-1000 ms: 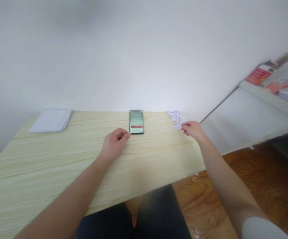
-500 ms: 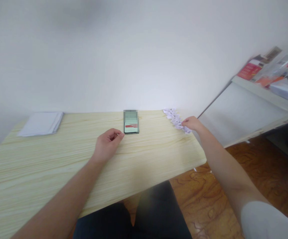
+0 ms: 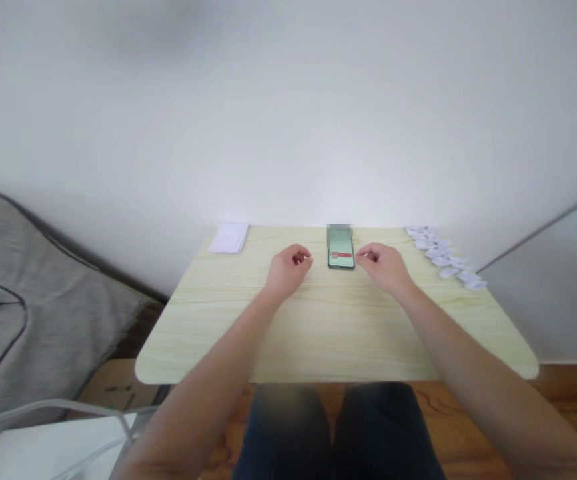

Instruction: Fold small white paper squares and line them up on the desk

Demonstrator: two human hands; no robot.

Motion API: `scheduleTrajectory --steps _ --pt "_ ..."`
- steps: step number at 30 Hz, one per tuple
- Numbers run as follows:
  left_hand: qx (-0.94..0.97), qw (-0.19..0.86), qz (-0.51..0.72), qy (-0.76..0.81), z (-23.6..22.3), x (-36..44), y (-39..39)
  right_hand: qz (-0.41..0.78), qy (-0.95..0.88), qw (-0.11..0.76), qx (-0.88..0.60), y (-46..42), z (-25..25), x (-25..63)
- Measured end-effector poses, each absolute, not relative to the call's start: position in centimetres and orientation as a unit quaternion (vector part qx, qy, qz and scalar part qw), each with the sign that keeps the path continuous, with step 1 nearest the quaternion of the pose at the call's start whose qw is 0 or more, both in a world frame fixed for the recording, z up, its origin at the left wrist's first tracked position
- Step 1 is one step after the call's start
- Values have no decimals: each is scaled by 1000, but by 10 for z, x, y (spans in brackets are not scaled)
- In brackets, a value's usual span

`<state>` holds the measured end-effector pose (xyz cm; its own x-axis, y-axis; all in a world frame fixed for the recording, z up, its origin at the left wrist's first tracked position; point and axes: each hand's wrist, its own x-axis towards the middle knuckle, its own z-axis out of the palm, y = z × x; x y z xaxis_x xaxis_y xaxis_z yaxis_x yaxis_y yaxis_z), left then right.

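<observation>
Over the light wooden table, my left hand (image 3: 290,270) has its fingers curled in, the thumb near the index finger, and I see nothing between them. My right hand (image 3: 384,265) pinches thumb and fingers together at the lower right of a phone (image 3: 341,257); no object shows in the pinch. The phone lies by the wall with its screen lit, part of it pixelated, between my two hands. On the far right, a slanting row of small folded white paper pieces (image 3: 438,253) lies along the table. A stack of white paper sheets (image 3: 229,238) rests at the back left.
The pale wooden table (image 3: 338,333) has rounded front corners and stands against a white wall (image 3: 288,120). To the left is a grey cloth-covered piece of furniture (image 3: 68,300). Below it are a cardboard box (image 3: 113,385) and a white surface with a pale cable (image 3: 48,404).
My view has swung left. My right hand has left the row of folded paper and come in beside the phone. A small gap now separates my left hand from the phone.
</observation>
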<state>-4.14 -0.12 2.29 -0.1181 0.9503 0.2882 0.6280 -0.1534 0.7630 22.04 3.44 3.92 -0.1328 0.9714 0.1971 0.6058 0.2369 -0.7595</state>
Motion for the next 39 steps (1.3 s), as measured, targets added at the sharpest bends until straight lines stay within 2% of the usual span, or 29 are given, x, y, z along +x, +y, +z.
scheduleTrajectory --steps 6,12,20,39 --pt "568 41 372 733 43 -157 1 330 -771 292 -459 -6 22 143" --pt "509 26 302 806 28 -227 2 288 -804 260 -450 -7 13 117" --pt "500 27 265 824 8 -235 9 244 -819 255 -453 -6 4 117" --pt "470 5 175 865 26 -228 24 270 -815 271 -435 -5 5 123"
